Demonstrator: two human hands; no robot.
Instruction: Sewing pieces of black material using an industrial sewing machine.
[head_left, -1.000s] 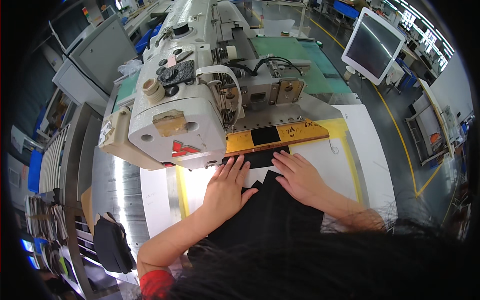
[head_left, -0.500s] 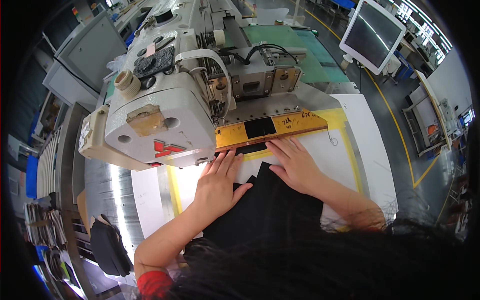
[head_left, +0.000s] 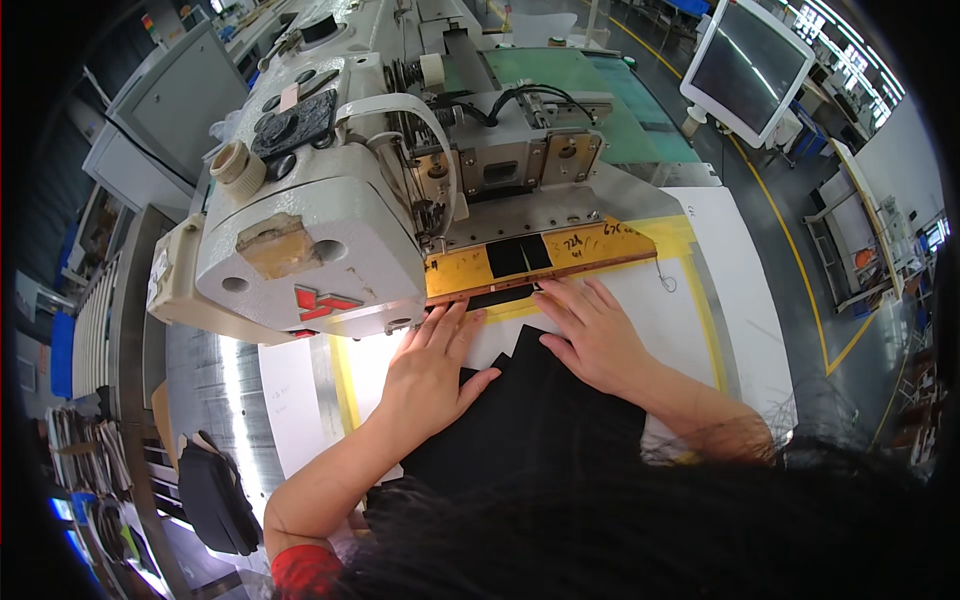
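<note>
A piece of black fabric (head_left: 540,400) lies on the white work surface beneath both hands, its far edge at a yellow clamp plate (head_left: 590,250). My left hand (head_left: 435,360) rests flat at the fabric's left side, fingertips against the plate's near edge and thumb stretched out over the fabric. On the right, my right hand (head_left: 595,335) lies with fingers extended, its fingertips at the same edge and its thumb on the fabric. Through the plate's window a black patch (head_left: 518,257) shows, with a thin pale line in it. The white sewing machine head (head_left: 310,240) stands left of the plate.
Yellow tape (head_left: 705,320) borders the white surface. Left of it, a dark folded piece (head_left: 215,498) rests by a metal table (head_left: 220,390). A monitor (head_left: 748,70) stands at the far right. Stacked papers (head_left: 90,450) fill a shelf at the lower left.
The machine head appears slightly further left. A thin pale line now shows in the black patch in the plate's window. My left hand has shifted slightly left; my right hand has barely moved.
</note>
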